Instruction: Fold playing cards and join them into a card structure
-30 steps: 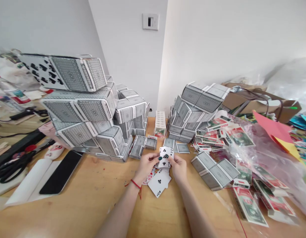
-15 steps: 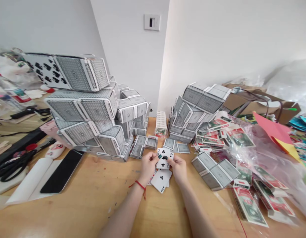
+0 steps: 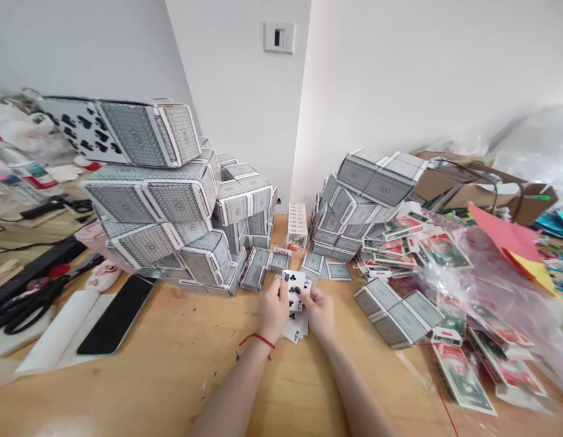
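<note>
Playing cards with clubs faces (image 3: 296,290) are pinched between my two hands, a little above the wooden table (image 3: 172,388). My left hand (image 3: 272,306) grips their left edge, thumb on the front face. On the right side my right hand (image 3: 320,311) holds the same cards, its thumb near the middle. Beneath the held cards, a few loose cards (image 3: 292,332) lie face up, partly covered. Just beyond my hands, small card-back pieces (image 3: 313,264) lie flat.
Tall stacks of folded card blocks stand at the left (image 3: 172,197) and right (image 3: 354,209). A joined block (image 3: 399,312) lies right of my hands. Card boxes (image 3: 461,376) and plastic wrap fill the right; a black phone (image 3: 117,315) and scissors (image 3: 33,303) lie left.
Both hands and the held cards have shifted slightly left. My left hand has turned more upright along the cards' edge, and the lower loose cards are more covered.
</note>
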### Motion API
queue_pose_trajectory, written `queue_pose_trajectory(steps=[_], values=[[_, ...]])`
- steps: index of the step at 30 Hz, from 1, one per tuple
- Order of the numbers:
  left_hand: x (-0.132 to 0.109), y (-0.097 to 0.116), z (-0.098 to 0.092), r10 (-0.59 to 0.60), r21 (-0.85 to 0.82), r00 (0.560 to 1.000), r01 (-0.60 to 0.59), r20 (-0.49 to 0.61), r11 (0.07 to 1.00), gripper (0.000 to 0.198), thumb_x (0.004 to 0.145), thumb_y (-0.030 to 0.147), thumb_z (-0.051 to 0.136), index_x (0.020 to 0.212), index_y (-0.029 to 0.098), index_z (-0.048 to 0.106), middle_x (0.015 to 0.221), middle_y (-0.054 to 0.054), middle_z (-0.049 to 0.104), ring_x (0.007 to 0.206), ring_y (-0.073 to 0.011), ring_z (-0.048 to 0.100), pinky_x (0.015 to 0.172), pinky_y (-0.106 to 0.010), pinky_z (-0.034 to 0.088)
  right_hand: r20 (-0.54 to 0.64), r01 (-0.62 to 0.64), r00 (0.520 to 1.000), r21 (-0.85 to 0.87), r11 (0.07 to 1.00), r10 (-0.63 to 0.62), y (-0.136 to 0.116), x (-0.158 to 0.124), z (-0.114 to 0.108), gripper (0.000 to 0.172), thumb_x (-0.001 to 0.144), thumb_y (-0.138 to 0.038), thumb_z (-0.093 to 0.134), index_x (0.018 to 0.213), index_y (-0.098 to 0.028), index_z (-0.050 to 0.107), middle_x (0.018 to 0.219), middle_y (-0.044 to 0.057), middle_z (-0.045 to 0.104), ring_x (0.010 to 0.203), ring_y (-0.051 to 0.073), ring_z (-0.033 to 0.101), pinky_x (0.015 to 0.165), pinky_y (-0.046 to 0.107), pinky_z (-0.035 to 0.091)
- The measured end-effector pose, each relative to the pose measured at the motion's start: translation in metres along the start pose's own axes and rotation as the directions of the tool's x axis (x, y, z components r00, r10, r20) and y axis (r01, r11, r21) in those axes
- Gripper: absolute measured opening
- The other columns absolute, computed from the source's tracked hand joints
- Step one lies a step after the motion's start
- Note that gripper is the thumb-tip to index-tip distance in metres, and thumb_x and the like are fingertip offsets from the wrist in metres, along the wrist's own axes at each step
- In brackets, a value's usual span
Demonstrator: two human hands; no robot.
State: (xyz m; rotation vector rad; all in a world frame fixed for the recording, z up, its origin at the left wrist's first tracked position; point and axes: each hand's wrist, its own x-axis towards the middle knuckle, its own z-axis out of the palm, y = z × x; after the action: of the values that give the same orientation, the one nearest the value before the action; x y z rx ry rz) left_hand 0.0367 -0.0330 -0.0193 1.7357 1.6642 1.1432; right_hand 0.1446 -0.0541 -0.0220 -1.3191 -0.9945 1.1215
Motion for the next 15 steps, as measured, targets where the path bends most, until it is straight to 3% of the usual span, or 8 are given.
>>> queue_pose_trajectory(steps=[8, 12, 15], values=[[0.003, -0.004, 0.001, 0.053, 0.107, 0.997, -0.047, -0.048, 0.993, 0.024, 0.084, 0.025, 0.029, 0.066, 0.019, 0.044, 0.057, -0.002, 0.054, 0.053, -0.0142, 0.050, 0.050, -0.023, 0.029, 0.255, 0.074, 0.963, 0.053, 0.996, -0.085, -0.013, -0.001, -0.004, 0.032, 0.077, -0.044, 0.048, 0.090, -0.018, 0.061, 0.080, 0.003, 0.064, 0.069, 0.018, 0.055, 0.065, 0.027, 0.042], [0.002, -0.004, 0.002, 0.085, 0.176, 0.995, -0.074, -0.055, 0.982, 0.023, 0.085, 0.024, 0.030, 0.069, 0.019, 0.047, 0.057, -0.003, 0.056, 0.053, -0.0150, 0.052, 0.049, -0.024, 0.028, 0.194, 0.150, 0.972, -0.084, 0.985, -0.132, -0.006, -0.001, -0.003, 0.031, 0.079, -0.042, 0.045, 0.087, -0.016, 0.059, 0.075, 0.003, 0.062, 0.070, 0.018, 0.054, 0.063, 0.025, 0.042], [0.001, -0.003, 0.003, 0.093, 0.219, 0.995, -0.083, -0.036, 0.972, 0.026, 0.085, 0.024, 0.030, 0.065, 0.019, 0.046, 0.052, -0.002, 0.053, 0.048, -0.0145, 0.049, 0.047, -0.025, 0.025, 0.103, 0.196, 0.979, -0.244, 0.950, -0.176, 0.003, -0.001, -0.002, 0.031, 0.080, -0.042, 0.041, 0.075, -0.016, 0.057, 0.062, 0.001, 0.056, 0.058, 0.014, 0.050, 0.053, 0.022, 0.038]])
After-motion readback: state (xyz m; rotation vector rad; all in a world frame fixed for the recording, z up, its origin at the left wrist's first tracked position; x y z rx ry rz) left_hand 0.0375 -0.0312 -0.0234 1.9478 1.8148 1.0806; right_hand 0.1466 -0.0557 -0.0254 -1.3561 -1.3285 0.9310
